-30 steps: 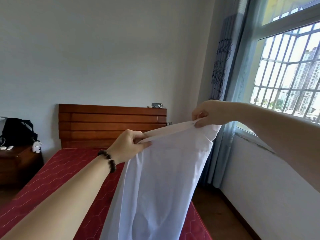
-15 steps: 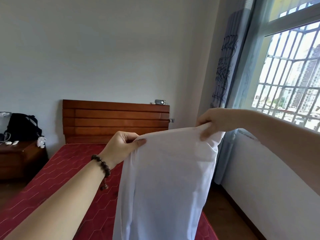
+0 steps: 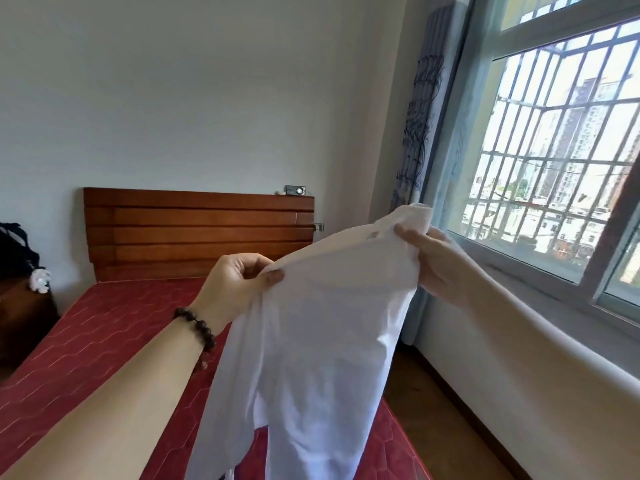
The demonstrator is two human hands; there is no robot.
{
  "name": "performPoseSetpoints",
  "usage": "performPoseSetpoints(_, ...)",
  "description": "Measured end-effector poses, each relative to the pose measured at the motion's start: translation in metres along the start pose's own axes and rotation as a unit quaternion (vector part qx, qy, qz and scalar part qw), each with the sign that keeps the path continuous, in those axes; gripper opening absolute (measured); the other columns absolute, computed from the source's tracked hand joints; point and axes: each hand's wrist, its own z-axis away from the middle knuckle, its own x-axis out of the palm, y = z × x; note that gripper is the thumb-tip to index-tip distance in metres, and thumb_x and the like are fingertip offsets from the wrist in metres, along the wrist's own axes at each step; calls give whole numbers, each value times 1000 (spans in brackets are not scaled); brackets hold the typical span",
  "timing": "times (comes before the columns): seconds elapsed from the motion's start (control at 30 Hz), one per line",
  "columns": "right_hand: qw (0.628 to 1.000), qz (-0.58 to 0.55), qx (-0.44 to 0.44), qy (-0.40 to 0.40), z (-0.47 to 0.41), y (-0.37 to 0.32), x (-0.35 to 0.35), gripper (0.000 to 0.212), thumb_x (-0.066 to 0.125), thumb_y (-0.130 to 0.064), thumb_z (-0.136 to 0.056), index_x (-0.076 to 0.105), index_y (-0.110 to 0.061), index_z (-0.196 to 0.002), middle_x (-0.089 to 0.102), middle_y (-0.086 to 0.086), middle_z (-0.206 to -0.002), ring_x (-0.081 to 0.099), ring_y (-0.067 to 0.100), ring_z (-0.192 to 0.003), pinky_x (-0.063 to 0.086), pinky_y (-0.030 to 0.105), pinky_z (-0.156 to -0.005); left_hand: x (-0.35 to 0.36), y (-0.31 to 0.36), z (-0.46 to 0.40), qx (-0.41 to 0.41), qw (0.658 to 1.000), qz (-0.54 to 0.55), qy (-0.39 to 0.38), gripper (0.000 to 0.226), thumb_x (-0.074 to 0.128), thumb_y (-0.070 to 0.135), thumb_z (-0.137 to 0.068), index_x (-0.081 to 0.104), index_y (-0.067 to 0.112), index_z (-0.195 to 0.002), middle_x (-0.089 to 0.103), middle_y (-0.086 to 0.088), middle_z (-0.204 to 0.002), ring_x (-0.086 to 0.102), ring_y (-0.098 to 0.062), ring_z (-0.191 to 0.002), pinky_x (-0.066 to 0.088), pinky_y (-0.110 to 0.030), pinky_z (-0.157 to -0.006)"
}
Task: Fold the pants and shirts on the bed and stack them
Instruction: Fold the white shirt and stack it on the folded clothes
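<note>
A white garment (image 3: 322,344) hangs in the air above the right side of the red bed (image 3: 90,344). My left hand (image 3: 239,289), with a dark bead bracelet on the wrist, pinches the garment's top edge on the left. My right hand (image 3: 429,265) grips the top edge on the right, palm turned toward me, with cloth bunched over its fingers. The top edge slants up to the right. The cloth falls below the frame's bottom edge, so its lower end is hidden. No other clothes show on the bed.
A wooden headboard (image 3: 197,233) stands against the far wall with a small device (image 3: 295,190) on top. A dark nightstand (image 3: 24,320) with a black bag (image 3: 15,251) sits at left. At right are a barred window (image 3: 561,161), curtain (image 3: 420,140) and wooden floor (image 3: 436,410).
My right hand has turned palm toward me and regripped the garment's top edge, which now slants and bunches. Both hands sit lower and closer to me. The view has shifted slightly right.
</note>
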Motion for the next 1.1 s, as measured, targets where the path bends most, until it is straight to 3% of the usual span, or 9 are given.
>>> performPoseSetpoints(0.2, 996, 58, -22, 70, 7, 3, 2, 26, 81, -15, -67, 72, -9, -90, 73, 10, -90, 70, 24, -87, 57, 32, -72, 18, 5, 21, -1, 998, -63, 17, 26, 75, 42, -78, 71, 17, -87, 73, -2, -81, 69, -18, -74, 57, -29, -66)
performPoseSetpoints(0.3, 996, 70, -42, 41, 7, -11, -1, 18, 83, -17, -63, 76, -15, -80, 74, 7, -89, 72, 22, -86, 59, 34, -73, 24, -1, 38, -20, 994, -109, 0, 35, 78, 46, -74, 66, 19, -94, 72, -3, -82, 69, -18, -75, 58, -33, -67)
performPoseSetpoints(0.5, 996, 73, -45, 5, 16, -22, -12, 7, 76, -8, -78, 75, -14, -80, 74, 8, -90, 72, 24, -87, 59, 38, -74, 77, -38, 88, -173, 969, -83, -154, 28, 80, 28, -77, 74, 8, -96, 75, -4, -95, 72, -20, -91, 57, -39, -87)
performPoseSetpoints(0.63, 994, 99, -37, -8, 35, -19, -40, 11, 76, -10, -80, 78, -20, -78, 75, 4, -88, 73, 22, -86, 59, 34, -69, 116, -52, 121, -237, 964, -29, -119, 36, 81, 31, -72, 74, 3, -93, 75, -10, -95, 71, -26, -92, 55, -45, -90)
performPoseSetpoints(0.77, 993, 119, -19, 16, 59, -16, -84, 8, 77, -13, -79, 77, -21, -80, 75, 2, -87, 73, 20, -85, 57, 32, -68, 126, -37, 136, -200, 979, -40, -4, 62, 81, 45, -68, 62, -12, -81, 71, -22, -82, 68, -32, -74, 56, -48, -75)
performPoseSetpoints(0.83, 992, 115, -7, 42, 72, -14, -104, 8, 78, -14, -78, 75, -19, -83, 75, 2, -87, 72, 20, -84, 57, 33, -69, 122, -22, 142, -174, 983, -49, 24, 78, 82, 62, -59, 50, -9, -64, 56, -18, -61, 51, -24, -55, 44, -34, -54)
performPoseSetpoints(0.9, 993, 107, -1, 52, 86, -14, -119, 12, 80, -15, -76, 74, -18, -85, 75, 4, -89, 72, 22, -85, 57, 35, -70, 117, -4, 148, -173, 983, -53, -12, 67, 82, 69, -50, 53, 8, -52, 46, -3, -52, 41, -13, -48, 33, -21, -46)
performPoseSetpoints(1.0, 995, 91, -3, 39, 105, -20, -131, 19, 84, -20, -69, 75, -16, -86, 74, 9, -94, 72, 26, -88, 58, 37, -70, 113, 19, 165, -194, 975, -42, -100, 51, 86, 57, -57, 75, 13, -80, 71, -10, -79, 63, -19, -68, 49, -24, -60)
performPoseSetpoints(1.1, 997, 81, -5, 3, 119, -23, -137, 24, 87, -25, -61, 77, -17, -82, 75, 8, -92, 72, 26, -88, 58, 35, -70, 119, 32, 188, -188, 977, -6, -102, 57, 85, 53, -62, 74, 13, -101, 73, -10, -104, 68, -19, -95, 53, -23, -79)
